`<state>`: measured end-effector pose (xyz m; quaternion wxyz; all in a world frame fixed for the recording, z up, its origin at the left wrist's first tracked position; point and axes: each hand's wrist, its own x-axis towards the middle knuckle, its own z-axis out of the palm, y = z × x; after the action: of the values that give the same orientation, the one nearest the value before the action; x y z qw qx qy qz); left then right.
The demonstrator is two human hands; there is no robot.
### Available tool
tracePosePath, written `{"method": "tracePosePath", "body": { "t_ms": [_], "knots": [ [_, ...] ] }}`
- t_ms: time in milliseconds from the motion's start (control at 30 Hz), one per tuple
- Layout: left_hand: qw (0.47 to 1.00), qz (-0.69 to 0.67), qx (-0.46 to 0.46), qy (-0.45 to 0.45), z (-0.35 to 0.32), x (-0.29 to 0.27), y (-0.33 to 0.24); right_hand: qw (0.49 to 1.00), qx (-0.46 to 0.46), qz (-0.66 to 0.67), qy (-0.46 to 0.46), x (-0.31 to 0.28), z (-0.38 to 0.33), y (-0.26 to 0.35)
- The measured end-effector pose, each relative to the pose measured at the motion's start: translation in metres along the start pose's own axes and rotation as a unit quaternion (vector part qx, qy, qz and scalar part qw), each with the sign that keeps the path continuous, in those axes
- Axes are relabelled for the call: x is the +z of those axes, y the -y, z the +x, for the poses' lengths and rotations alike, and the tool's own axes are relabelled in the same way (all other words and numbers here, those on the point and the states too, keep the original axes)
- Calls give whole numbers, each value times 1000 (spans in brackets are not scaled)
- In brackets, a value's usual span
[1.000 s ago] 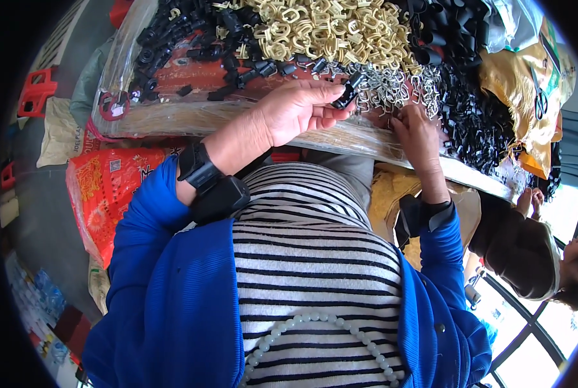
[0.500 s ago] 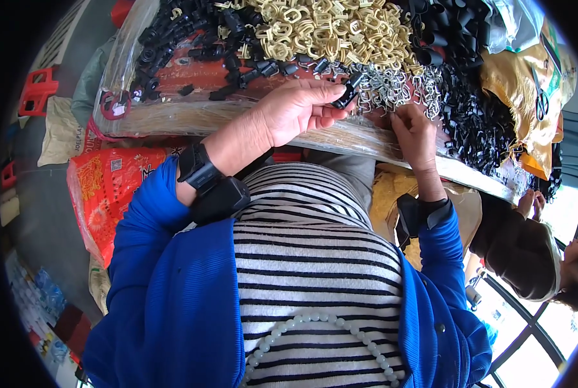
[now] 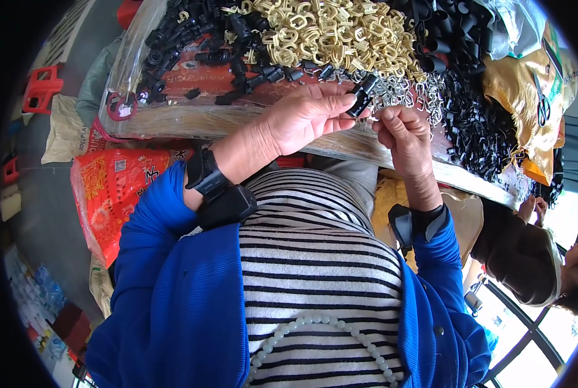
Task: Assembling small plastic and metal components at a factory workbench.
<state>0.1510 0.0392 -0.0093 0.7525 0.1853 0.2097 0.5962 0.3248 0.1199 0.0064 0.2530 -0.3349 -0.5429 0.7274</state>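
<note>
My left hand (image 3: 308, 118) grips a black cylindrical plastic part (image 3: 363, 97) between thumb and fingers, tilted above the table's near edge. Just to its right, my right hand (image 3: 404, 136) is pinched close to the part's lower end. Whatever sits in those right fingertips is too small to make out. Behind both hands lies a heap of small silver metal loops (image 3: 425, 97). Farther back is a large pile of beige plastic clips (image 3: 334, 32).
Black plastic parts (image 3: 237, 61) lie at the table's left; small black pieces (image 3: 479, 119) and black tubes (image 3: 447, 35) are heaped right. A tape roll (image 3: 120, 107) sits at the left corner. Scissors (image 3: 542, 107) rest on a yellow sack (image 3: 512, 81). A co-worker (image 3: 525, 255) works at far right.
My right hand has lifted from the silver loops and come left to the black part. My left hand has shifted slightly right, with the part turned more upright.
</note>
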Motion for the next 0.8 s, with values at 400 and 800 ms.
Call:
{"method": "tracePosePath", "body": {
  "t_ms": [400, 800],
  "knots": [
    [999, -28, 22, -37, 3, 7, 4, 935, -190, -286, -90, 24, -4, 3],
    [997, -71, -1, -1, -2, 5, -1, 981, -140, -136, -17, 24, -5, 8]
  ]
}}
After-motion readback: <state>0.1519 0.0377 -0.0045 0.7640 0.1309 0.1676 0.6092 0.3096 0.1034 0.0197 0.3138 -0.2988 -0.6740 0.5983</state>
